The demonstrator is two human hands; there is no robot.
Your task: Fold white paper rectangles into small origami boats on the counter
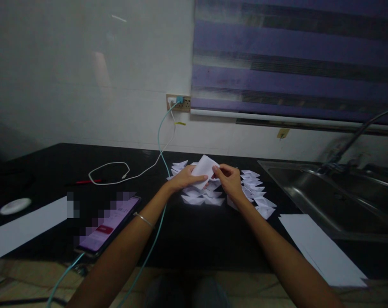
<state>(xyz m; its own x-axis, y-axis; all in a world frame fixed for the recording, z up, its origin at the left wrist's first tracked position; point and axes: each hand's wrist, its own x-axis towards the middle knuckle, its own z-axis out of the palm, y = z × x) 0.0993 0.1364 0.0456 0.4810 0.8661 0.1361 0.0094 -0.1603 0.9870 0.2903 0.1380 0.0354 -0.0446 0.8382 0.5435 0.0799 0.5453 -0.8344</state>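
A folded sheet of white paper (203, 169) is held up between my two hands above the dark counter. My left hand (185, 179) grips it from the left and below, its thumb lying across the front. At the paper's right edge, my right hand (228, 177) pinches the side between thumb and fingers. Beneath and around the hands lie several folded paper boats (193, 199) in rows, some partly hidden by the hands. More paper boats (253, 186) lie in a column to the right.
A phone (107, 229) with a teal cable lies at left, near a long white paper strip (30, 224) and a red pen (88, 182). White paper sheets (318, 252) rest at right, before a metal sink (309, 192). A white cable (142, 172) runs to the wall outlet (178, 102).
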